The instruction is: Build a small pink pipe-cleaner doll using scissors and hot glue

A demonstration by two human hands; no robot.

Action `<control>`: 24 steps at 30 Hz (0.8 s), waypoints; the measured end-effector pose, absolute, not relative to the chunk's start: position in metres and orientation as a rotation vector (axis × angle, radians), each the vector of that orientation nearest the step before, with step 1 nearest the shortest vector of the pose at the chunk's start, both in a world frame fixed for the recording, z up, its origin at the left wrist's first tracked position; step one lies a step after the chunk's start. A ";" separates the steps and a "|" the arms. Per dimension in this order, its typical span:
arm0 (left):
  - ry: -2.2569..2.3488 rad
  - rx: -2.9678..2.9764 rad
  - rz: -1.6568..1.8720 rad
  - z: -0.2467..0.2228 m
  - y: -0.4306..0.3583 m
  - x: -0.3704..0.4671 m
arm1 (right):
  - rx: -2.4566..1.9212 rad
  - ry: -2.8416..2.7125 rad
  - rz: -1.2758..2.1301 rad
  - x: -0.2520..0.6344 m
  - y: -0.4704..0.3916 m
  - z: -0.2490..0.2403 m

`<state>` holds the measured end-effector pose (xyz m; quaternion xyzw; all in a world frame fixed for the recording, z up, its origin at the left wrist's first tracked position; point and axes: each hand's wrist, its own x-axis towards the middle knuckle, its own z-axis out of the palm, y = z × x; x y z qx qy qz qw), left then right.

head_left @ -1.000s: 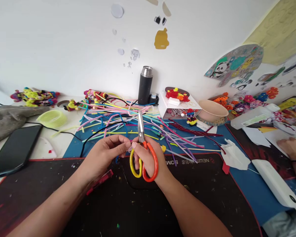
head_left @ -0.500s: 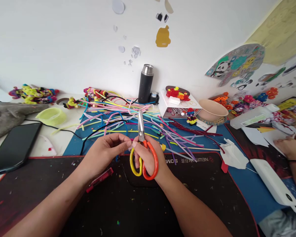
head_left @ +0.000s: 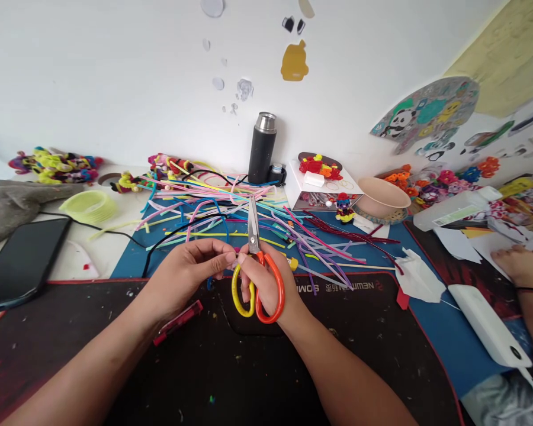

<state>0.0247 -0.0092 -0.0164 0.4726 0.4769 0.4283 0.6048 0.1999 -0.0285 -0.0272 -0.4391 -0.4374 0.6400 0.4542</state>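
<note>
My right hand [head_left: 270, 284] holds a pair of scissors [head_left: 269, 290] with one orange and one yellow handle; the blades point up and away and look closed. Its thumb and finger meet the fingertips of my left hand [head_left: 190, 272], which are pinched together on something too small to make out. Both hands are above the black mat [head_left: 266, 378]. Beneath my left hand a dark red object [head_left: 177, 323] lies on the mat. Many coloured pipe cleaners [head_left: 195, 204] are spread behind the hands.
A black flask [head_left: 262, 151] stands by the wall, left of a white box [head_left: 302, 192] and a beige bowl [head_left: 384, 198]. At left lies a phone [head_left: 22, 263]. A white device [head_left: 488, 325] and another person's hand [head_left: 519, 264] are at right.
The view has shifted slightly. Both hands keep nearly the same pose, with the scissors still in my right hand.
</note>
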 end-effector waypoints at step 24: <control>0.961 0.721 0.822 -0.018 -0.006 0.024 | -1.195 -1.295 1.229 0.198 -0.035 -0.029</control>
